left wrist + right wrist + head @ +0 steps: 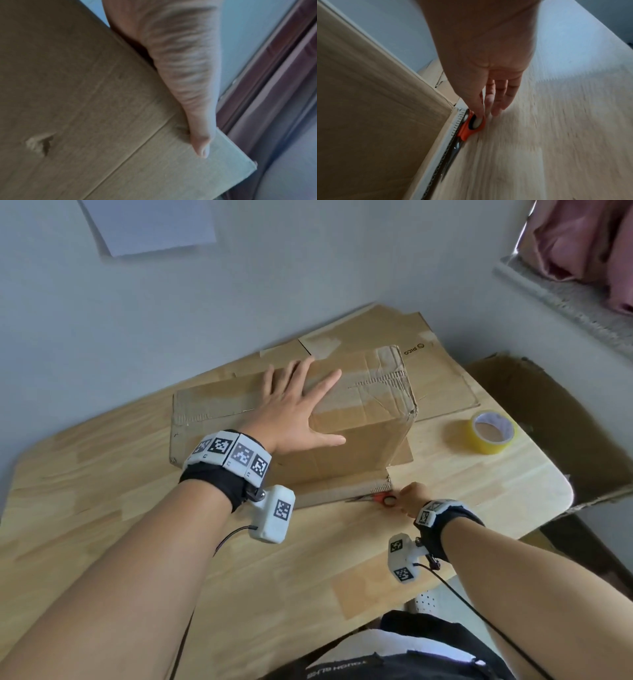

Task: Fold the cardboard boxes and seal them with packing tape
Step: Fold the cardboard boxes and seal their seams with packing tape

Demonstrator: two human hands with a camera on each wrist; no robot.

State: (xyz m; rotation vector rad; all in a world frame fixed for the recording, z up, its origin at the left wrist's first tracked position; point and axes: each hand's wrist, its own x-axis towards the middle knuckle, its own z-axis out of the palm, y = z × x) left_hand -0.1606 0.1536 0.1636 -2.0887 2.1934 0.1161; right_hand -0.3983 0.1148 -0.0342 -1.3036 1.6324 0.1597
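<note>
Left hand (pixel 294 409) flat, fingers spread, on cardboard box (pixel 359 446) at frame centre; right hand (pixel 409 498) fingertips at orange scissors (pixel 383 498), grip unclear, blades partly hidden; tape roll (pixel 491 432) centre-right

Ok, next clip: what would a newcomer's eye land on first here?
The left hand spread flat on the worn brown cardboard box mid-table. Next, the right hand touching the orange-handled scissors lying against the box's near flap. Then the yellow roll of packing tape sitting alone on the pale wooden table, right of the box.
</note>
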